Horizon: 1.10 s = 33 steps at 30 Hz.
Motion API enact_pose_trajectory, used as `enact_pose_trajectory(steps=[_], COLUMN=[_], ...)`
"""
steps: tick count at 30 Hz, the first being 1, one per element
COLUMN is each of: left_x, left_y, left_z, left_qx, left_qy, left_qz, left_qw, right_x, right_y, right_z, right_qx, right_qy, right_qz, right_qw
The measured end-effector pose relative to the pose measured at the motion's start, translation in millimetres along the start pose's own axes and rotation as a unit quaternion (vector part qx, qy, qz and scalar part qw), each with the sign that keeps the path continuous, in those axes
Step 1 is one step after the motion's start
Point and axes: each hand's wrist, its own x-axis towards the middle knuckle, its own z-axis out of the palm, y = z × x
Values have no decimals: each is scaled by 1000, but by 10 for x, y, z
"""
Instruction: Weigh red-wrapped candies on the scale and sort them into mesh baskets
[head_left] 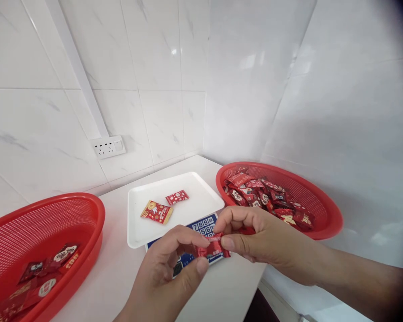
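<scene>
Between my two hands, over the front of a blue scale with a number keypad (204, 225), is a small red candy packet (213, 247). My right hand (251, 235) pinches its right side between thumb and fingers. The thumb and forefinger of my left hand (174, 268) are closed around its left end. Behind the hands, a white tray (139, 235) on the scale holds a red and gold packet (156, 212) and a smaller red packet with white dots (177, 197).
A red basket (332, 219) with many red packets stands at the right, by the wall. Another red basket (99, 223) with several packets is at the left. Both flank the scale on the white table (221, 290). A wall socket (108, 146) is behind.
</scene>
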Motion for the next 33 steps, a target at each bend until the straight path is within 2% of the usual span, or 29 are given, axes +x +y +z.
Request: enact_pose_trajectory(steps=[2,4,8,16,21,23,25,27,29,33], left_x=[4,16,24,15,17,7,-3,-9,-10,-15], left_y=[-5,-11,-14,-29,-36,-21,-7,-3,-9,-19], left_z=[12,12,-17,-19,-15,-14,-6,6,13,-2], left_qx=[-32,-63,-105,-106,-63,-39,-31,-32,-34,-2], left_qy=[14,0,-27,-10,46,40,11,-15,-17,-28], left_qz=[-37,-53,-52,-43,-33,-45,-62,-73,-70,-57], left_qw=[999,997,993,993,996,997,998,997,997,998], right_x=[-5,-6,-9,-16,-11,-10,-6,0,7,11], right_y=[-2,-1,-2,-8,-7,-1,13,34,52,52], right_z=[7,13,22,44,39,41,51,66,81,95], right_qx=[-3,-5,-6,-11,-13,-24,-42,-53,-51,-15], right_qy=[4,6,2,-11,-89,-122,-130,-121,-97,-22], right_qz=[5,9,15,21,42,44,39,38,36,4], right_qw=[1000,1000,1000,1000,995,991,990,991,993,1000])
